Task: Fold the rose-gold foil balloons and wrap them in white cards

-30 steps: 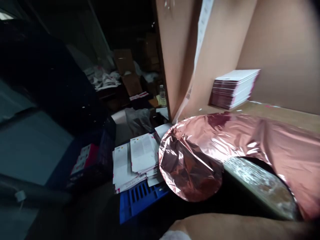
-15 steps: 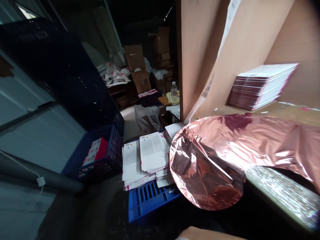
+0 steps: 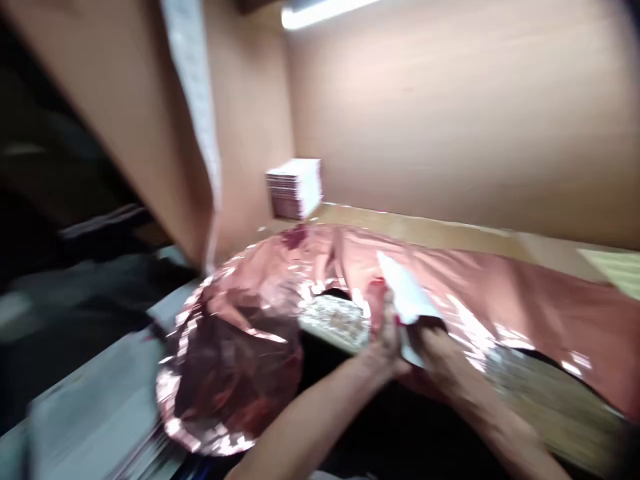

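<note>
The view has swung right and up since the earlier frames: the blue crates and floor stacks of printed sheets have dropped out, and both of the person's arms, absent half a second ago, now reach in from the bottom edge. The frame is motion-blurred, so fine detail is soft.

The largest thing is the rose-gold foil sheet [image 3: 525, 300], draped across the wooden bench [image 3: 450, 230] from the right edge to a crumpled round bulge hanging off the bench's left end. Brown board walls [image 3: 450, 120] close the bench in behind and on the left, so open room lies only toward the person and to the lower left, where the foil overhangs into dark space. A silvery glittered strip [image 3: 335, 320] shows beneath the foil's near edge.

The stack of white-and-pink cards [image 3: 295, 188] sits in the back left corner, well apart from the hands.

The left hand [image 3: 385, 340] and right hand [image 3: 443, 363] have come together at the foil's near edge, both on a white folded card [image 3: 407, 297] that stands tilted upward between them. The left fingers appear pinched on its lower left edge; the right hand seems closed on its bottom, though blur leaves the exact finger positions uncertain. Judging by this, a card has been picked up and is being worked over the foil.
</note>
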